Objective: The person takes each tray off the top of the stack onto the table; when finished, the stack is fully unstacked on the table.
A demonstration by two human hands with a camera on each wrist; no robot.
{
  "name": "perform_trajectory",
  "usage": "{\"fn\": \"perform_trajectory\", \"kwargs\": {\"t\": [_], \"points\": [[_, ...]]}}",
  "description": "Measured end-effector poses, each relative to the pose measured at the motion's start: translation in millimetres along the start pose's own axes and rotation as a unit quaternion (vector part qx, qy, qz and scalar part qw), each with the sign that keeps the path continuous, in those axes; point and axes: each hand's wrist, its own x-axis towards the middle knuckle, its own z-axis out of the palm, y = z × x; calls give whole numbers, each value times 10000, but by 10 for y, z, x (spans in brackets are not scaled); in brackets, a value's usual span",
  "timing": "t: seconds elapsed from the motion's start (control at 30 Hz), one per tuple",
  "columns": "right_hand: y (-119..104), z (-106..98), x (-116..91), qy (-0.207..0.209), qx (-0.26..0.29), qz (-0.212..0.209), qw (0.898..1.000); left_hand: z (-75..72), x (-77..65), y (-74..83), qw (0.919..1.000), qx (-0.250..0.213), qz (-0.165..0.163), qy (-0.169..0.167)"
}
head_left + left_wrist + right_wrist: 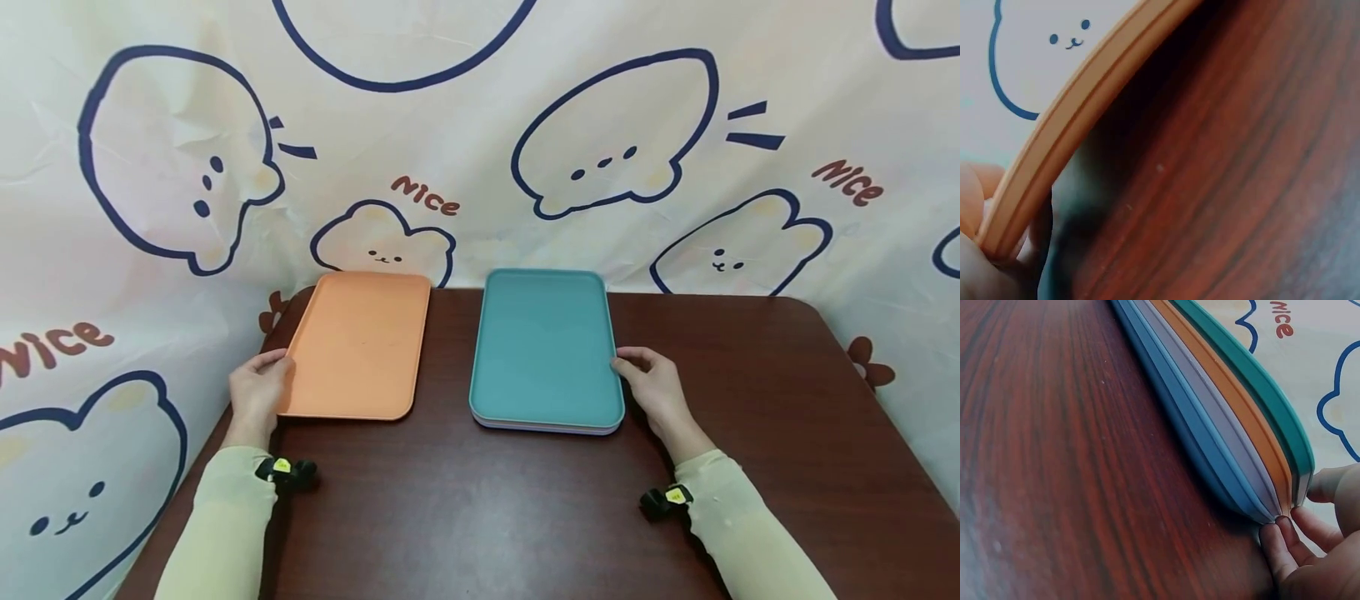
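Note:
On the left, an orange tray (360,346) is gripped at its left edge by my left hand (258,390). In the left wrist view its rim (1079,119) stands raised over the table, thumb on one side and fingers on the other. A teal tray (547,346) tops a stack at the middle. Under it, in the right wrist view, come an orange tray (1229,381), a lilac tray (1210,419) and a blue tray (1194,437). My right hand (660,392) pinches the teal tray's right edge, its other fingertips against the lower rims.
Everything lies on a dark brown wooden table (480,517). A pale cloth (480,142) printed with cartoon bears hangs behind the table and along its sides. The stack and the left orange tray are apart, with a strip of table between them.

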Motion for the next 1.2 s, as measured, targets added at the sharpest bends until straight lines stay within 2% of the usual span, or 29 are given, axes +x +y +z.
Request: {"fn": "perform_trajectory", "kwargs": {"t": [0.3, 0.47, 0.57, 0.7, 0.8, 0.97, 1.2], "points": [[20, 14, -5, 66, -45, -26, 10000, 28, 77, -60, 9985, 443, 166, 265], [22, 19, -10, 99, -51, -38, 9999, 40, 99, -67, 9970, 650, 351, 216], [18, 14, -11, 109, -25, -87, 9999, 12, 97, -49, 9928, 1058, 551, 57], [9, -12, -22, 66, -14, -141, 9999, -11, 24, 16, 9860, 1383, 926, 79], [5, -41, -40, 41, -36, -158, 9999, 20, -96, 102, 9866, 1157, 1146, 93], [-16, -78, -67, 69, -8, -258, 9996, 159, -337, 268, 9878, 632, 1359, -428], [-20, -85, -85, -20, 277, -304, 9992, 430, -618, 394, 9776, 334, 1549, -1385]]}}
